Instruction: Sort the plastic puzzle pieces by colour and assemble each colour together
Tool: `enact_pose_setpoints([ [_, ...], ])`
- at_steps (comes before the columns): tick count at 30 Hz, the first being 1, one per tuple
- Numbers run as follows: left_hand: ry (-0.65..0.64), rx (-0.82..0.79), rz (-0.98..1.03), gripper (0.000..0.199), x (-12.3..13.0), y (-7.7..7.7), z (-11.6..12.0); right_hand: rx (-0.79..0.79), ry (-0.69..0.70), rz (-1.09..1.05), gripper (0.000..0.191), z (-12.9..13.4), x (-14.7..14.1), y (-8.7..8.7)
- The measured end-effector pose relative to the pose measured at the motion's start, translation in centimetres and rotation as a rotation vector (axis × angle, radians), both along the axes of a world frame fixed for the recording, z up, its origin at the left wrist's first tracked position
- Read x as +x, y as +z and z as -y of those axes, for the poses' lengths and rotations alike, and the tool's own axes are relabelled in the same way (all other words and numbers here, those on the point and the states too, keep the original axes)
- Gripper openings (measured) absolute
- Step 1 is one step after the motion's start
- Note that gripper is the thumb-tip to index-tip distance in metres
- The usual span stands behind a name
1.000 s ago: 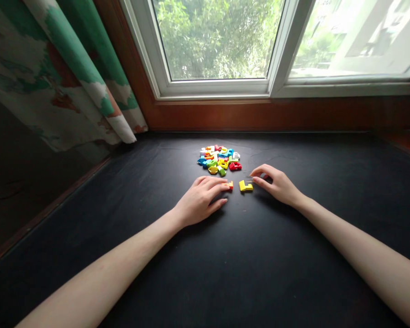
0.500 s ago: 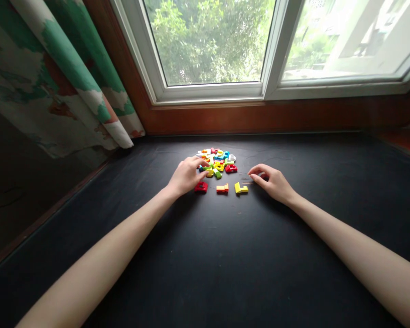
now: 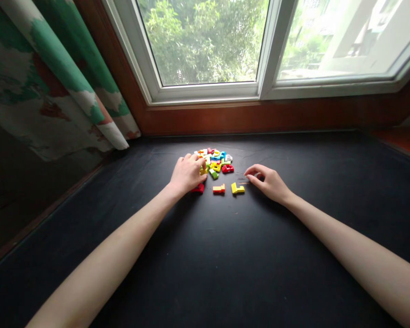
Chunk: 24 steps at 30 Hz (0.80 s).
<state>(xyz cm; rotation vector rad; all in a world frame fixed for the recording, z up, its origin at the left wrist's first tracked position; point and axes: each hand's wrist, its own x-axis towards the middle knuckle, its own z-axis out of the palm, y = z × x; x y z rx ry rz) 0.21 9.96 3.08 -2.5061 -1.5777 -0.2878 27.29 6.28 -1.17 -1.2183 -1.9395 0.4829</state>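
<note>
My left hand (image 3: 187, 174) is at the near left side of a pile of small coloured plastic toy blocks (image 3: 216, 166). Its thumb and fingers close around a yellow block (image 3: 203, 171), mostly hidden by them. Below that hand a red block (image 3: 199, 188) is partly covered. An orange and red block (image 3: 219, 189) and a yellow L-shaped block (image 3: 238, 188) lie in a row to its right. My right hand (image 3: 268, 182) rests on the table just right of this row, fingers loosely curled, thumb and index tips slightly apart, with nothing visible between them.
The black tabletop (image 3: 205, 259) reaches back to a brown wooden sill (image 3: 205, 119) under a white-framed window (image 3: 208, 93). A patterned curtain (image 3: 85, 105) hangs at the left. A red car-shaped block (image 3: 228, 168) sits at the pile's right edge.
My left hand has moved in over the yellow block, and its fingers have closed around it. The right hand keeps its pose. The whole view has shifted slightly.
</note>
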Motion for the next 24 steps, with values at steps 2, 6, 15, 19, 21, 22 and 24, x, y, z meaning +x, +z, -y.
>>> enact_pose_setpoints([
  [2, 0.028, -0.004, -0.008, 0.017, -0.4, 0.0, 0.1, 0.001, 0.002, 0.000, 0.014, 0.0, 0.0, 0.0],
  [6, 0.082, -0.027, 0.007, 0.027, -1.1, -0.1, 0.1, 0.003, 0.002, -0.001, 0.014, 0.0, 0.0, 0.0],
  [15, 0.103, -0.108, 0.190, 0.017, -1.3, -0.4, 0.0, 0.011, 0.002, 0.010, 0.014, 0.0, 0.0, -0.1],
  [19, 0.130, -0.173, 0.335, 0.024, -1.8, 0.1, -0.3, 0.010, 0.003, 0.013, 0.015, 0.0, 0.0, -0.1],
  [21, 0.137, -0.202, 0.406, 0.026, -2.1, 0.3, -0.5, 0.010, 0.004, 0.013, 0.015, 0.0, 0.0, -0.1],
  [22, 0.135, -0.214, 0.437, 0.027, -2.2, 0.3, -0.6, 0.012, 0.005, 0.013, 0.015, 0.0, 0.0, -0.1],
  [24, 0.130, -0.232, 0.491, 0.028, -2.4, 0.4, -0.8, 0.015, 0.006, 0.014, 0.015, 0.0, 0.0, -0.1],
])
